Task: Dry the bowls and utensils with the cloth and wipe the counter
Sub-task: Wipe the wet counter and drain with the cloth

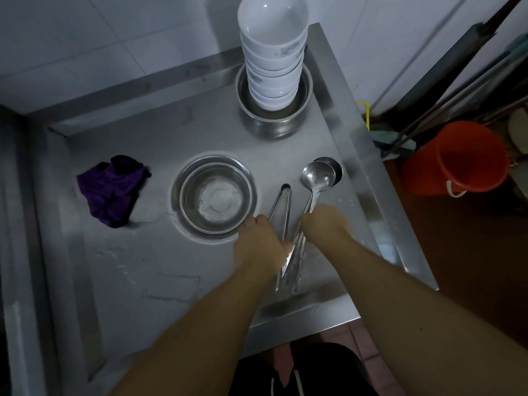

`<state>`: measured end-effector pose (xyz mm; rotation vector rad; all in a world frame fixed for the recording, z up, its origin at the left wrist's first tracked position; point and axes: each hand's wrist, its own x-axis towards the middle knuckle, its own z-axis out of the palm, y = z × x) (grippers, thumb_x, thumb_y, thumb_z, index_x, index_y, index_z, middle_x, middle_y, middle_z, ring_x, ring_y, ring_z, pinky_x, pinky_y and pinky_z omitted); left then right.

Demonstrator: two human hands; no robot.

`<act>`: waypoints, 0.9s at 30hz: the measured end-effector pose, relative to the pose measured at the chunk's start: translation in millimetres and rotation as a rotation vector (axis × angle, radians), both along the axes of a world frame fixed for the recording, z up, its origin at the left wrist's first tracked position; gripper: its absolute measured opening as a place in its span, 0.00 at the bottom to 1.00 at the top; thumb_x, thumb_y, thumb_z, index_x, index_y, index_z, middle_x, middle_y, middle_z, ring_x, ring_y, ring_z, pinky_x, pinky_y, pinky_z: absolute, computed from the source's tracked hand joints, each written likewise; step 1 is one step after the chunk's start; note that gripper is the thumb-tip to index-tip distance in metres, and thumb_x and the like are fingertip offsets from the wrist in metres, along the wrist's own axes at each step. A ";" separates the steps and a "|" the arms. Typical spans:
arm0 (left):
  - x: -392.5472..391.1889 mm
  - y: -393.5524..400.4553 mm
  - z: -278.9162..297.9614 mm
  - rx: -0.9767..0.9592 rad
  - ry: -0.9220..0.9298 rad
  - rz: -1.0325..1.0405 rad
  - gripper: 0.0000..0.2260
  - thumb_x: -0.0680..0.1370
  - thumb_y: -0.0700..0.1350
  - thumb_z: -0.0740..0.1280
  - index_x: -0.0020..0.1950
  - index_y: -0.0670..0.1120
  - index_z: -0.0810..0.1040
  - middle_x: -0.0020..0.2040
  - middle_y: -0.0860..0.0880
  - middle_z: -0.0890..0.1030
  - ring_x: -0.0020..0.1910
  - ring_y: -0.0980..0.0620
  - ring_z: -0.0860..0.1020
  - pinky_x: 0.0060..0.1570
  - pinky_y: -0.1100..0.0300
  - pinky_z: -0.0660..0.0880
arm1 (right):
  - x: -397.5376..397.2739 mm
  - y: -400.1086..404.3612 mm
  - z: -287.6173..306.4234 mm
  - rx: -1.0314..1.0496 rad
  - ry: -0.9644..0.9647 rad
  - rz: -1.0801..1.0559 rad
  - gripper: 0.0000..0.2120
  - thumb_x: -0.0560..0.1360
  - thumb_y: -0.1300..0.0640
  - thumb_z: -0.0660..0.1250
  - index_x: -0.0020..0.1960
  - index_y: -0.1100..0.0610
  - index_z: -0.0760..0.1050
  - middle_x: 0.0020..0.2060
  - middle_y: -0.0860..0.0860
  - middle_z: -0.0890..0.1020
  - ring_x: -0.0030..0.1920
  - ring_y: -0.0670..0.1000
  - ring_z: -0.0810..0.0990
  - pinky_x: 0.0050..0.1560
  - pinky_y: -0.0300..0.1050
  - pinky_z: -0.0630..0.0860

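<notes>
Cloth: the crumpled purple cloth point(111, 191) lies on the stainless steel counter point(120, 270) at your far left, well apart from both hands and touching nothing else.
Steel bowls: two nested round stainless steel bowls point(214, 195) sit right of the cloth, near the counter's centre, upright and open to view.
Your left hand point(258, 244): it rests just beside the near rim of the nested bowls, fingers bent down onto the handle of the long steel tongs point(281, 212); whether it actually grips them I cannot tell.
Tongs: they lie flat on the counter, tips pointing away from you, between the steel bowls and the ladles.
White bowls: a tall stack of white ceramic bowls point(273, 52) stands inside a round steel pot point(274, 121) at the back of the counter, against the tiled wall.
Your right hand point(325, 227): fingers curled around the handles of two long steel ladles point(320, 174).
Ladles: their cups lie overlapping on the counter near the right edge, handles running back toward you under both hands.
Floor: an orange plastic bucket point(457, 158) stands off the counter at your far right.
</notes>
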<state>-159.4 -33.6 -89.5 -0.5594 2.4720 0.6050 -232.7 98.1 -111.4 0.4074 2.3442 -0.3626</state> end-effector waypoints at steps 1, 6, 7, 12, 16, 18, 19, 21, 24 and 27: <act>-2.8 3.0 -1.8 -0.012 0.005 -0.004 0.30 0.75 0.61 0.73 0.69 0.44 0.72 0.67 0.44 0.74 0.68 0.42 0.73 0.64 0.45 0.77 | 0.0 2.3 -1.2 -0.017 0.004 -0.004 0.17 0.82 0.55 0.59 0.62 0.61 0.82 0.63 0.61 0.83 0.63 0.63 0.82 0.59 0.51 0.77; -10.9 17.0 -4.6 -0.041 -0.001 -0.002 0.32 0.76 0.63 0.73 0.70 0.44 0.70 0.68 0.44 0.73 0.68 0.42 0.72 0.63 0.46 0.76 | 8.6 18.4 1.7 -0.107 0.061 0.020 0.16 0.85 0.49 0.55 0.51 0.57 0.77 0.50 0.59 0.84 0.48 0.61 0.79 0.47 0.49 0.73; -11.3 19.0 -3.9 -0.042 -0.007 0.001 0.32 0.76 0.64 0.72 0.70 0.44 0.70 0.69 0.44 0.73 0.68 0.43 0.72 0.63 0.46 0.75 | 11.6 21.2 5.4 -0.109 0.079 0.022 0.16 0.85 0.48 0.55 0.50 0.56 0.76 0.48 0.57 0.82 0.45 0.59 0.77 0.46 0.49 0.72; -5.6 14.0 8.0 -0.018 -0.050 0.046 0.32 0.78 0.65 0.69 0.73 0.46 0.70 0.71 0.45 0.73 0.70 0.42 0.73 0.65 0.45 0.75 | 22.7 24.1 34.6 -0.182 0.224 0.006 0.18 0.87 0.48 0.55 0.51 0.60 0.75 0.43 0.58 0.82 0.43 0.59 0.81 0.45 0.54 0.79; 15.7 -18.9 24.1 -0.006 -0.059 0.152 0.31 0.79 0.61 0.67 0.78 0.48 0.67 0.74 0.45 0.71 0.73 0.42 0.71 0.67 0.46 0.74 | 20.1 -3.3 59.8 -0.273 0.336 0.124 0.15 0.86 0.51 0.57 0.52 0.61 0.73 0.44 0.63 0.83 0.45 0.65 0.82 0.44 0.56 0.77; 30.5 -44.1 30.2 -0.012 -0.037 0.201 0.27 0.80 0.59 0.66 0.77 0.48 0.69 0.72 0.45 0.73 0.71 0.42 0.72 0.65 0.46 0.74 | 18.1 -30.7 68.0 -0.324 0.365 0.219 0.12 0.86 0.50 0.57 0.51 0.58 0.71 0.44 0.61 0.82 0.44 0.64 0.82 0.43 0.53 0.75; 37.7 -57.9 32.3 -0.025 -0.029 0.216 0.26 0.81 0.58 0.65 0.76 0.48 0.70 0.71 0.45 0.73 0.69 0.42 0.73 0.64 0.47 0.75 | 17.7 -46.9 70.3 -0.351 0.369 0.271 0.11 0.86 0.49 0.57 0.51 0.56 0.70 0.45 0.60 0.82 0.45 0.63 0.82 0.46 0.54 0.76; 50.9 -87.1 34.5 -0.060 -0.018 0.242 0.24 0.82 0.56 0.64 0.75 0.48 0.71 0.70 0.45 0.74 0.67 0.42 0.74 0.61 0.48 0.75 | 18.0 -82.0 68.1 -0.400 0.358 0.375 0.10 0.85 0.49 0.59 0.54 0.55 0.71 0.48 0.60 0.83 0.49 0.64 0.82 0.50 0.56 0.75; 67.2 -129.1 33.3 -0.090 0.016 0.287 0.22 0.83 0.53 0.63 0.75 0.47 0.72 0.69 0.45 0.75 0.66 0.43 0.75 0.60 0.49 0.76 | 23.0 -136.6 53.7 -0.459 0.332 0.536 0.12 0.84 0.50 0.61 0.62 0.57 0.73 0.53 0.61 0.82 0.55 0.65 0.81 0.50 0.55 0.76; 82.7 -167.6 29.6 -0.094 0.045 0.332 0.20 0.83 0.50 0.62 0.74 0.47 0.72 0.69 0.45 0.76 0.65 0.43 0.76 0.61 0.48 0.77 | 29.6 -194.3 38.2 -0.480 0.347 0.694 0.17 0.84 0.51 0.63 0.68 0.59 0.74 0.58 0.61 0.80 0.59 0.64 0.79 0.55 0.56 0.77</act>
